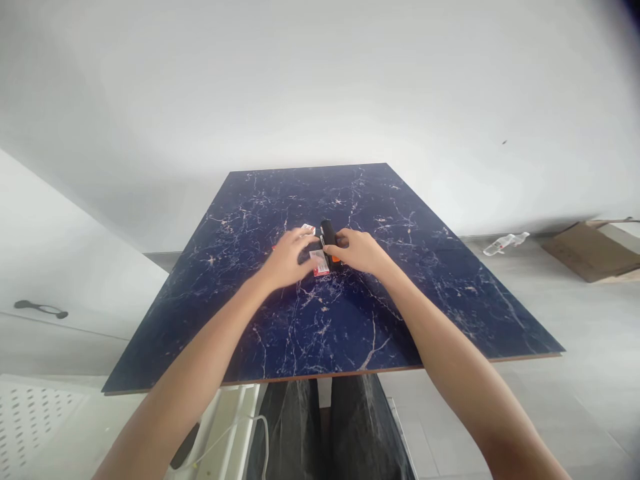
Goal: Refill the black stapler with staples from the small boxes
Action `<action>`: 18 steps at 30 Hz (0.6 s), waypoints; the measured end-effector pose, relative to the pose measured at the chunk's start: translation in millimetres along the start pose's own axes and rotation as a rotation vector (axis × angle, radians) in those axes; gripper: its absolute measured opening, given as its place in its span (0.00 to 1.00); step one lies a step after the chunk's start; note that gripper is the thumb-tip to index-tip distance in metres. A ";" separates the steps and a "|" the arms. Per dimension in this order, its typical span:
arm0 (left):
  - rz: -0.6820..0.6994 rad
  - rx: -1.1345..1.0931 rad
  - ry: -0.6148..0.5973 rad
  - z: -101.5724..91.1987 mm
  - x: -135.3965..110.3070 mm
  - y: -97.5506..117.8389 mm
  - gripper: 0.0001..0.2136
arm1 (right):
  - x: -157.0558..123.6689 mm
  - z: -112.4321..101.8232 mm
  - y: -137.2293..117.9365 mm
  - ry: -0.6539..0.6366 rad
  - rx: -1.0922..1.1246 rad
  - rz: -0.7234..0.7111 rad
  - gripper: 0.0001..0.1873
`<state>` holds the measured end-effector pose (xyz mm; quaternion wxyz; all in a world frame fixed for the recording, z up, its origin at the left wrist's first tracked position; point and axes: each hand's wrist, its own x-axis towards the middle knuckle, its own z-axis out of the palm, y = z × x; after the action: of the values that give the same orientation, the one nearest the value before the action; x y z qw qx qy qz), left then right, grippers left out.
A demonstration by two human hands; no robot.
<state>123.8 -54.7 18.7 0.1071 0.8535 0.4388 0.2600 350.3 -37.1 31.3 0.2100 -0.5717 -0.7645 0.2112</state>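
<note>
Both hands meet near the middle of a dark blue marbled tabletop (pixel 350 320). My right hand (pixel 357 251) is closed around a small black tool (pixel 327 235) with an orange part; it looks like a stapler, though I cannot be sure. My left hand (pixel 287 257) lies over small red-and-white packets (pixel 320 263), fingers bent down onto them. One packet corner pokes out beyond the fingertips and another lies between the two hands.
A white wall stands behind the table. On the grey floor to the right lie a plastic bottle (pixel 505 243) and flat cardboard (pixel 590 250). A white cabinet with a dark handle (pixel 40 308) is at left. A white cable (pixel 250 427) hangs below the table's front edge.
</note>
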 end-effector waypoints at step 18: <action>-0.200 -0.339 -0.524 -43.2 -10.6 -37.9 0.35 | -0.8 0.0 2.2 -0.018 0.055 -0.033 0.20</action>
<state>69.1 -42.8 35.8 0.3821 0.8140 0.4284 0.0890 352.3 -37.4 30.0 0.2222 -0.5509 -0.7697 0.2336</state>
